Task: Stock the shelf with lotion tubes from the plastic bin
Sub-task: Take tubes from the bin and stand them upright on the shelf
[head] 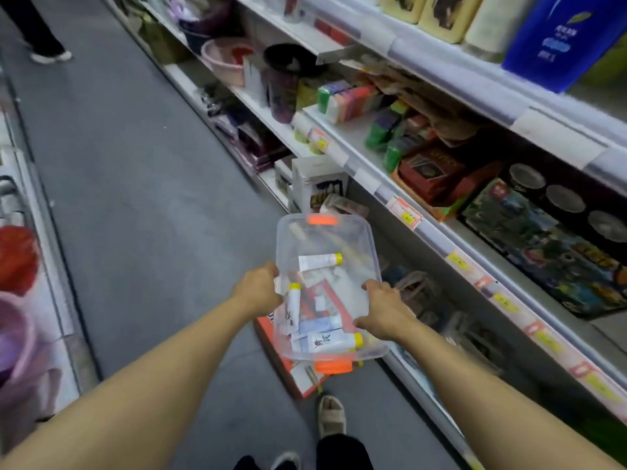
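Store aisle, grey floor (142, 184), shelving down the right side and more goods along the left edge. Clear plastic bin (353, 242) held over the floor mid-aisle, just beside the lower right shelves, orange latch handles at near and far ends. Inside: several lotion tubes (334, 340), white with yellow caps, lying loose and jumbled, mostly toward the near end; one tube (319, 261) lying crosswise further up. Some red-and-white packaging under them, blurred, not readable.

Left hand (258, 289) gripping the bin's left rim, fingers curled over the edge. Right hand (383, 308) gripping the right rim, fingers closed around it, thumb on the outside. Both forearms bare, reaching forward from the bottom corners.

Below the bin, an orange-and-white box (281, 362) on the floor, partly hidden. A sandalled foot (330, 415) near the bottom centre.

Right shelf (437, 232) with price tags on its front strip, holding colourful sponge packs (349, 96), a red box (429, 171), a dark printed box (543, 252). Blue bottle (559, 39) on the upper shelf. Pink basin (225, 61) further back. Another person's legs (37, 28) at top left, well apart.
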A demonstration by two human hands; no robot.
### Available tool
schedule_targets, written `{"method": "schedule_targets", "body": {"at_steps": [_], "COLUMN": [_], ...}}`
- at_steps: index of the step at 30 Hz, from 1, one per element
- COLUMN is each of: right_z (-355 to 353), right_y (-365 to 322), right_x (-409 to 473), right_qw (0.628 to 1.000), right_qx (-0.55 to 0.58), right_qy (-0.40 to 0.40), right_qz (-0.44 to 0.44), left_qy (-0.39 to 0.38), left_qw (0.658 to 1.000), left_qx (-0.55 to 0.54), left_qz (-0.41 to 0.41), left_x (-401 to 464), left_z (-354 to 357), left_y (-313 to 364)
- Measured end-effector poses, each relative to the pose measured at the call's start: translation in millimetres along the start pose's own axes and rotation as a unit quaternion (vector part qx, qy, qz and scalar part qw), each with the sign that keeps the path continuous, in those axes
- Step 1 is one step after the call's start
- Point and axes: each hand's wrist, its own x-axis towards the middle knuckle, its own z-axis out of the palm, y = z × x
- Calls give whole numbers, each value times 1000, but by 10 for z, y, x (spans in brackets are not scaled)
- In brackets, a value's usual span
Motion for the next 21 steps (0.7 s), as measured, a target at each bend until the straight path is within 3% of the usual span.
{"method": "schedule_targets", "body": {"at_steps": [14, 21], "right_z": [874, 1589], "right_y": [460, 666], "right_x": [1514, 1922], "right_qw": [985, 960], "right_qx": [-33, -107], "right_qy": [-155, -235], "right_qz": [-68, -106], "left_qy": [-55, -26], "left_qw": [994, 989], "left_qx": [-55, -93], "left_qz": [-72, -113], "left_x": [879, 1149], "left_z": [1084, 1567], "left_y": [-21, -64]}}
